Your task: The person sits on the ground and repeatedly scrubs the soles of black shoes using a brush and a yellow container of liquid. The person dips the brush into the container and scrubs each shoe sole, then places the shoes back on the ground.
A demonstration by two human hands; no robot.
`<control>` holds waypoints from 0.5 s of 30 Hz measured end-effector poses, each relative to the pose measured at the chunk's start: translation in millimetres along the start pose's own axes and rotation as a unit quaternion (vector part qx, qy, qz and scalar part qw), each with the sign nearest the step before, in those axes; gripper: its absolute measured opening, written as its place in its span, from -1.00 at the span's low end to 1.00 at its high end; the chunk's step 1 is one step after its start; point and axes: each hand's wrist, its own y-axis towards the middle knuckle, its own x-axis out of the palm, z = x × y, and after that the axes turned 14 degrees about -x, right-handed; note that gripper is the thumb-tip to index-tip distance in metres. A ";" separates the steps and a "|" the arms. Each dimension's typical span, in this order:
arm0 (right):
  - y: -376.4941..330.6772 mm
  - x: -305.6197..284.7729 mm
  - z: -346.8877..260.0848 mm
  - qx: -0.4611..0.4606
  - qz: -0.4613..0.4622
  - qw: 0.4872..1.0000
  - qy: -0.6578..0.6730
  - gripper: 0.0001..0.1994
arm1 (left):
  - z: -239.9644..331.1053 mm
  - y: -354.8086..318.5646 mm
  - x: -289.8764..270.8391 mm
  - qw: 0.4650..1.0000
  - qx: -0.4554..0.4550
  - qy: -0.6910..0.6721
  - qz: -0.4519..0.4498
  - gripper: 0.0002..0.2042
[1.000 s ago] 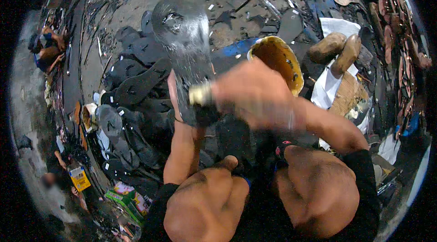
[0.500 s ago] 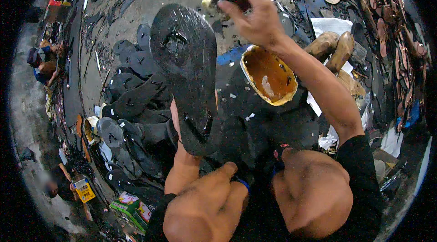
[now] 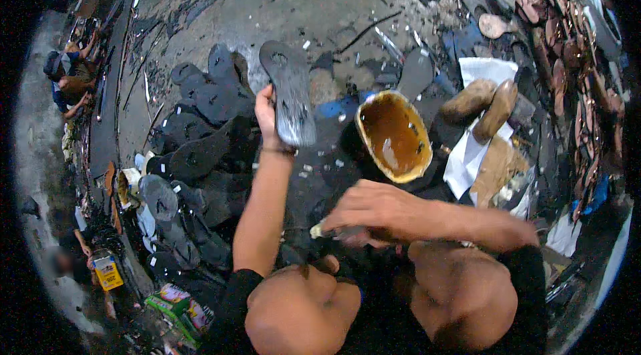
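Observation:
Stretched out ahead of me, my left hand grips a dark grey sandal sole by its left edge. The sole's upward face looks wet and shiny, with an opening near its far end. My right hand is close to my knees, its fingers closed round a brush whose pale, yellowish tip sticks out to the left; most of the handle is hidden by the hand. Beyond the right hand stands a tub with a crusted yellow rim, holding amber, glue-like liquid.
Several black soles are heaped to the left. Two wooden shoe lasts lie on white paper at the right, near piled brown soles. Scraps litter the floor. A green box sits lower left; another person is far left.
My left hand has moved the sole farther away from me, and it lies flatter to view. My right hand has come down with the brush from beyond the tub to near my knees.

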 end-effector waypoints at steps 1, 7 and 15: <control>-9.7 -7.3 -3.2 0.037 0.083 0.995 0.046 -0.63 | 15.4 30.1 -7.1 0.999 0.003 0.040 0.028 -0.64; -133.8 -12.0 -15.2 0.482 0.385 0.787 0.009 -0.74 | 75.4 233.5 -32.9 0.985 0.050 0.084 0.142 -0.79; -183.8 63.7 8.6 0.386 0.644 0.519 0.409 -0.67 | 16.8 171.9 -24.4 0.790 0.287 0.493 0.227 -0.50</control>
